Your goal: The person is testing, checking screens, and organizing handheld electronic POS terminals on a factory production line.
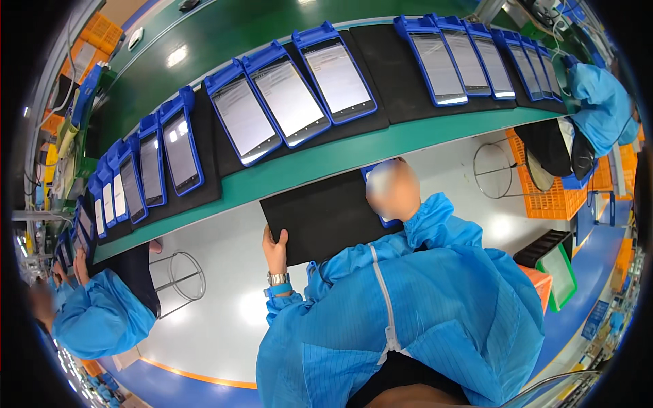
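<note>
Fingers [279,239] of the left hand [275,250] curl over the left edge of a black foam mat [320,216], thumb on top, gripping it; a metal wristwatch [277,278] and a blue wrist strap [279,290] sit below on the wrist. The right hand [392,189] is blurred over, so I cannot tell how its fingers stand; it lies at the mat's far right corner, over a blue-cased handheld device [386,219] that peeks out beneath it. The mat is flat, matte, dark and rectangular, held just below the green conveyor edge [320,162], above the pale floor. On the belt, more black mats carry rows of blue-cased handheld terminals [289,95] with grey lit screens, lying face up side by side. A co-worker in a blue smock [98,316] stands at the left, another [598,102] at the far right beside orange crates [551,197].
</note>
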{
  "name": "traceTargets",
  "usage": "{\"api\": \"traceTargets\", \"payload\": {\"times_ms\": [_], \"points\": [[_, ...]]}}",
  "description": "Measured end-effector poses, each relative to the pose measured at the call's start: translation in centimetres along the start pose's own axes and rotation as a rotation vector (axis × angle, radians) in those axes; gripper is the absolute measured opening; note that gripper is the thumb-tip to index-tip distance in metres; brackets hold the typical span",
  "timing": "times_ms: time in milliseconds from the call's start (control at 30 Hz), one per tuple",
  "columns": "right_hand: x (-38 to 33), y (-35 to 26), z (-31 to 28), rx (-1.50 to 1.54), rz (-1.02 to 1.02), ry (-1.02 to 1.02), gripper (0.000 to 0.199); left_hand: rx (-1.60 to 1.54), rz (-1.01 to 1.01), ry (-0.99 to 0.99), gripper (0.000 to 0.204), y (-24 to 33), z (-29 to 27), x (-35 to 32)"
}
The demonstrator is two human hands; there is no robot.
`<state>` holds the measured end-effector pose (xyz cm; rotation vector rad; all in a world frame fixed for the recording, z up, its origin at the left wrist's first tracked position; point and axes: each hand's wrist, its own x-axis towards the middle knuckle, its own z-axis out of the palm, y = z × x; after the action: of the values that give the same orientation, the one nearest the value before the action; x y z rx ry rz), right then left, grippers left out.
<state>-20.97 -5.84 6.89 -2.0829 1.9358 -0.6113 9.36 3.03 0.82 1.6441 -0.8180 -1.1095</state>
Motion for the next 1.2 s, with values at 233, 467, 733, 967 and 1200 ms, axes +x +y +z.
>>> {"api": "traceTargets", "payload": {"times_ms": [233,467,733,967,1200], "points": [[1.5,5.7,-1.4,0.126,0.244,-0.297,0.091,-0.041,0.064,-0.035,0.062,2.1,-0.4,0.4],[-0.2,13.4,-5.8,0.473,0.281,-0.533,0.071,0.198,0.197,0.016,0.064,5.1,0.2,-0.1],[-4.3,11.6,-12.8,1.611,0.593,-0.859,0.069,0.607,0.410,0.188,0.052,4.3,1.4,0.8],[-6.0,8.4,-10.1,2.286,0.603,-0.962,0.077,-0.099,0.252,-0.535,0.041,7.4,13.5,0.6],[-6.5,6.1,-9.2,2.253,0.612,-0.705,0.070,-0.580,-0.140,-1.120,0.066,6.4,22.3,0.1]]}}
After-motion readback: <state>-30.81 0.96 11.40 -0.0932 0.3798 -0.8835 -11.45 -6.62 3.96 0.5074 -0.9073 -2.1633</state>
